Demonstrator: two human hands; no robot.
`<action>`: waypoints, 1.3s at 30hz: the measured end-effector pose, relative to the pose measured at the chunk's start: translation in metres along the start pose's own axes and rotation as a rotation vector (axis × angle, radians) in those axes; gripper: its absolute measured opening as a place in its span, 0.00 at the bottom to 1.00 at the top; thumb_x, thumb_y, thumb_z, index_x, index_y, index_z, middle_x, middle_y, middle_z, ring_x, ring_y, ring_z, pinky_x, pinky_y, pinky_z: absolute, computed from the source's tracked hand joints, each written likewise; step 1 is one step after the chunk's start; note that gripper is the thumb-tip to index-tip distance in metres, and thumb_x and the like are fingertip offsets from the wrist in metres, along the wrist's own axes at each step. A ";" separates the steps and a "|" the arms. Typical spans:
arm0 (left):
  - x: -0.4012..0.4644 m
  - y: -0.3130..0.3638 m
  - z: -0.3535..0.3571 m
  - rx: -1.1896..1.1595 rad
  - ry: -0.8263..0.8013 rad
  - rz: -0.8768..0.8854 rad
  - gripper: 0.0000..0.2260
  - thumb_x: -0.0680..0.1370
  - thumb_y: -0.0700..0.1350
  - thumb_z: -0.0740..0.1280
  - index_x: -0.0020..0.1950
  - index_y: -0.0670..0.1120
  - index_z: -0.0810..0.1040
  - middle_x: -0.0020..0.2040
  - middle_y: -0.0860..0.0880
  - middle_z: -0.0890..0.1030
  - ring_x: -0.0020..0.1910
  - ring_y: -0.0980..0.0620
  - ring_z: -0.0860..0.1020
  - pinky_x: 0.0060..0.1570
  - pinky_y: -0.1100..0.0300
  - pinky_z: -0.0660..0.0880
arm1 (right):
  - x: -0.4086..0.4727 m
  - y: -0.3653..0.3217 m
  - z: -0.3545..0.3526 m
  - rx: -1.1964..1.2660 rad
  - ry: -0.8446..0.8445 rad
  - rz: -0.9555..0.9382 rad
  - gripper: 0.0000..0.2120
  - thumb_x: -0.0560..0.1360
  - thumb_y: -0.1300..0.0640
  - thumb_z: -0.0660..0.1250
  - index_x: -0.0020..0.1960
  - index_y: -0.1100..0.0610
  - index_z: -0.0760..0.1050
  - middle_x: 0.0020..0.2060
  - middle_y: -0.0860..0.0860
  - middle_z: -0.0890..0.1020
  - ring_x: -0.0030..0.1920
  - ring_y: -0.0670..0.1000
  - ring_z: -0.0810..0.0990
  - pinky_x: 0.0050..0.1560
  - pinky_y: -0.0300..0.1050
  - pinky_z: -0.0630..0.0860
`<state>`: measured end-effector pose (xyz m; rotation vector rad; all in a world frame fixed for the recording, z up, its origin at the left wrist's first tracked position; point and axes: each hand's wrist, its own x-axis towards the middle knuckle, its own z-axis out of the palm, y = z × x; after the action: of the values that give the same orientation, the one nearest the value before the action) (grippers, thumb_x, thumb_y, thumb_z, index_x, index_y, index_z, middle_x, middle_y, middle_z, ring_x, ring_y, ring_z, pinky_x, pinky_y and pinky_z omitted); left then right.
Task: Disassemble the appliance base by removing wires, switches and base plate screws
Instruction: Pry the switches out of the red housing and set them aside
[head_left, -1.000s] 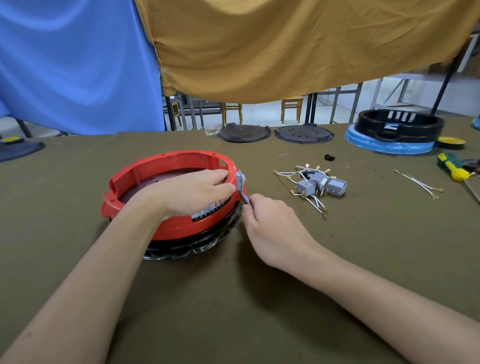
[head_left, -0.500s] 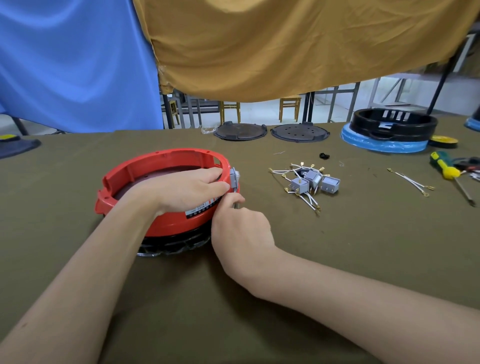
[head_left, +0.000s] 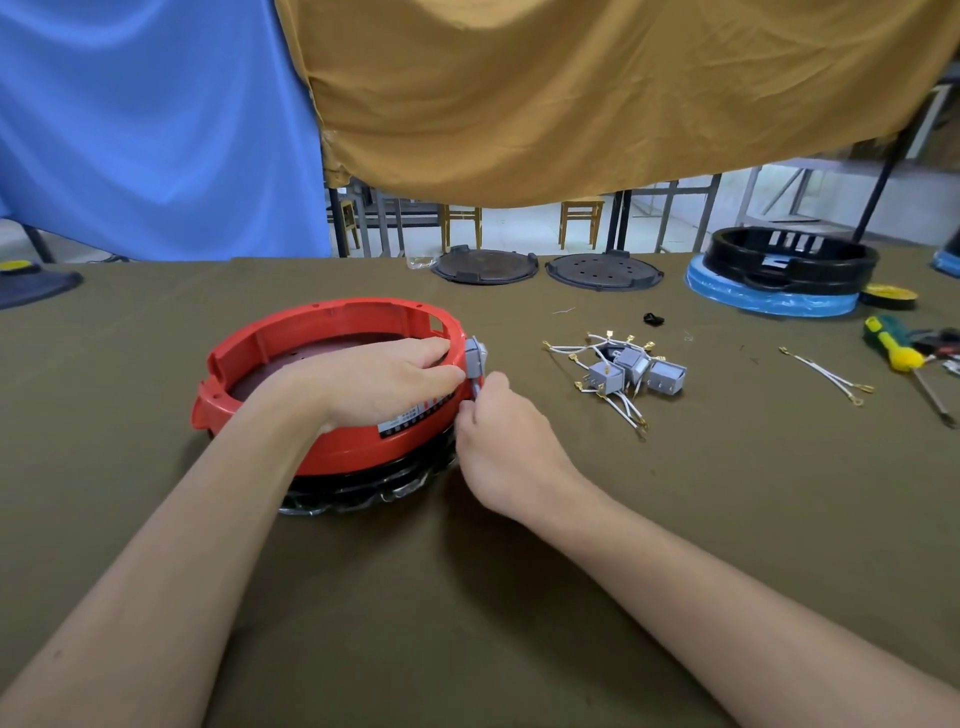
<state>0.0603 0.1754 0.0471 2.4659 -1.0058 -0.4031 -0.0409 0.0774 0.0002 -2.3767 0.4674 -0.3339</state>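
Far left on the desk (head_left: 156, 519), a dark plate (head_left: 36, 288) with a yellow spot sits at the edge. Next comes the red base (head_left: 332, 322), lying on the olive cloth near me, on a black rim wrapped in clear film. My left hand (head_left: 379, 379) lies over its near wall, fingers stretched flat across the rim with the tips pressing beside the grey switch (head_left: 476, 358). That switch sits at the right side of the red wall, tilted outward. My right hand (head_left: 498, 436) is just below it, fingers curled, pinching something grey under the switch; what exactly it is, I cannot tell.

Moving right, a pile of grey switches (head_left: 631, 371) lies tangled with white wires (head_left: 566, 349), well apart from the base. Behind them, at the far edge, two dark round plates (head_left: 485, 266) lie side by side. A small black bit (head_left: 653, 318) lies between plates and pile. Further right, a loose pair of wires (head_left: 826, 375) lies alone. At the far right a black base (head_left: 789, 260) stands on a blue-wrapped ring, with a yellow disc (head_left: 888, 295) beside it, and a green-and-yellow screwdriver (head_left: 891, 351) lies near the edge.
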 end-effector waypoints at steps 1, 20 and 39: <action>0.000 0.000 0.000 -0.005 0.001 0.008 0.06 0.84 0.53 0.57 0.54 0.58 0.73 0.43 0.68 0.67 0.50 0.61 0.69 0.39 0.77 0.59 | 0.001 0.000 0.001 0.007 0.008 0.008 0.04 0.83 0.58 0.54 0.54 0.59 0.63 0.55 0.60 0.78 0.57 0.65 0.77 0.48 0.50 0.69; -0.005 0.001 -0.003 -0.014 -0.040 0.072 0.17 0.84 0.52 0.56 0.70 0.48 0.71 0.66 0.54 0.74 0.61 0.55 0.70 0.57 0.60 0.62 | 0.007 0.008 -0.011 -0.252 0.054 -0.125 0.06 0.83 0.56 0.56 0.50 0.57 0.61 0.53 0.60 0.79 0.53 0.66 0.76 0.42 0.49 0.62; -0.007 -0.001 -0.004 -0.034 -0.057 0.087 0.16 0.84 0.54 0.57 0.70 0.51 0.71 0.68 0.57 0.73 0.66 0.55 0.71 0.66 0.55 0.64 | 0.013 0.012 -0.031 -0.296 0.105 -0.047 0.11 0.80 0.54 0.55 0.40 0.55 0.62 0.40 0.54 0.72 0.44 0.60 0.71 0.41 0.50 0.65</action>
<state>0.0577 0.1815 0.0508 2.3827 -1.1159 -0.4600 -0.0435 0.0457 0.0160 -2.6700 0.5416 -0.4387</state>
